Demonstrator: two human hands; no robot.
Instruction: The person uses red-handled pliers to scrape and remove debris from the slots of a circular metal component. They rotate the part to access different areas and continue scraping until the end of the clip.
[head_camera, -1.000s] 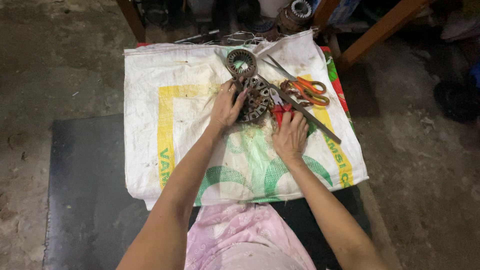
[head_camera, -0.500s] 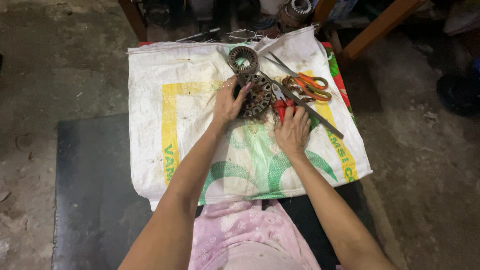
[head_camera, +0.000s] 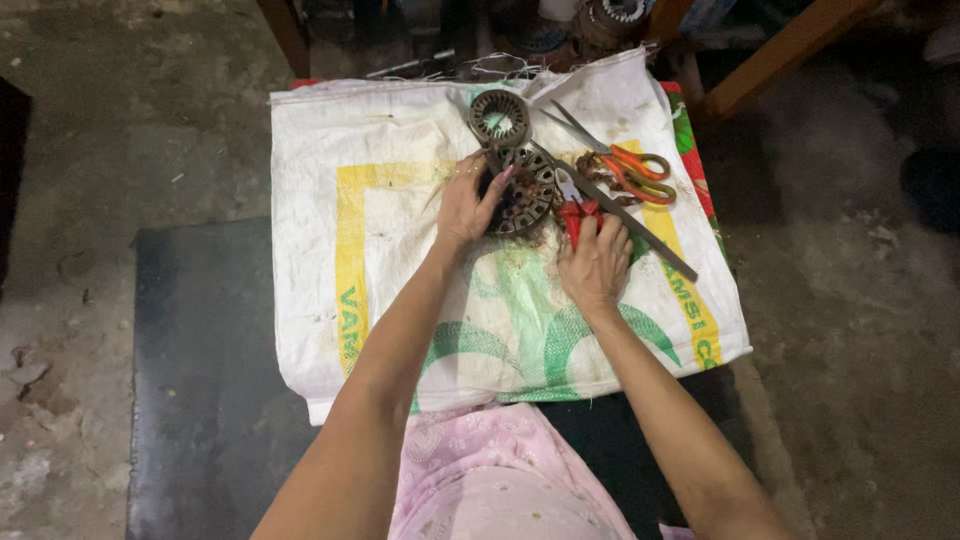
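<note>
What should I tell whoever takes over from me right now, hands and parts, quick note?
Left hand: steadies the ring-shaped motor core on the white sack.
Right hand: gripping red-handled pliers, tip at the core's right edge.
Nearby: second core above, orange-handled scissors and a long metal strip to the right.
Done: cannot tell how much is stripped.
Left: dark windings show in the held core.

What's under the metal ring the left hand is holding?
The metal ring lies on a white woven sack with yellow and green print. The left hand covers its near-left side; what lies beneath the sack cannot be seen.
</note>
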